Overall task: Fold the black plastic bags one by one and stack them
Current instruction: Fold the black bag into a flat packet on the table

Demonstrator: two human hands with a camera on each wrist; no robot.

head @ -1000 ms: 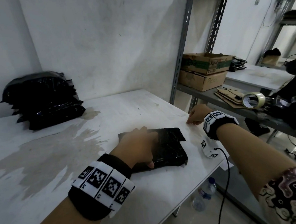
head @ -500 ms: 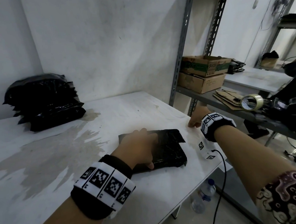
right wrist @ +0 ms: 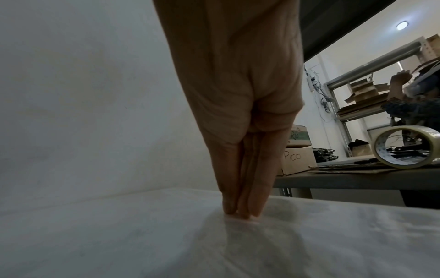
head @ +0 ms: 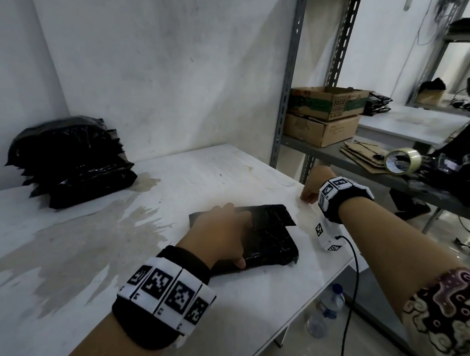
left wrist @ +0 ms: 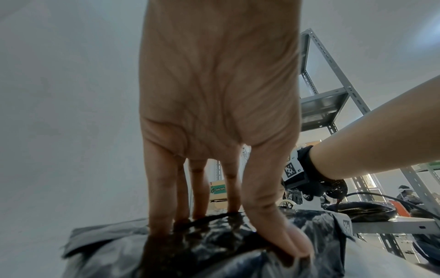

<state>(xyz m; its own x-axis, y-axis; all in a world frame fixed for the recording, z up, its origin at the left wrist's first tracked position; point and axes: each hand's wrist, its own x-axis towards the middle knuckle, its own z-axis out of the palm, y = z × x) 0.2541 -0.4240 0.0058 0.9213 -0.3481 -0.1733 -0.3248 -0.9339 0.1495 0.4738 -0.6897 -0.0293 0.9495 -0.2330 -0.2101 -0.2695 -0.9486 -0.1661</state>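
A folded black plastic bag [head: 270,239] lies flat on the white table [head: 102,282] near its right front corner. My left hand [head: 226,233] rests on top of it with straight fingers pressing down; the thumb lies along the bag's near edge. In the left wrist view the fingertips [left wrist: 164,223] sink into the glossy bag [left wrist: 262,267]. My right hand [head: 307,194] is apart from the bag, at the table's right edge. Its straight fingers are held together and touch the bare table [right wrist: 333,244] with their fingertips [right wrist: 240,212]. A stack of folded black bags [head: 70,163] sits at the back left against the wall.
A grey metal rack [head: 291,78] stands right of the table, holding cardboard boxes [head: 326,114], flattened cardboard and a tape roll [head: 402,160]. A water bottle [head: 327,309] stands on the floor below the table edge. A black cable [head: 350,281] hangs from my right wrist.
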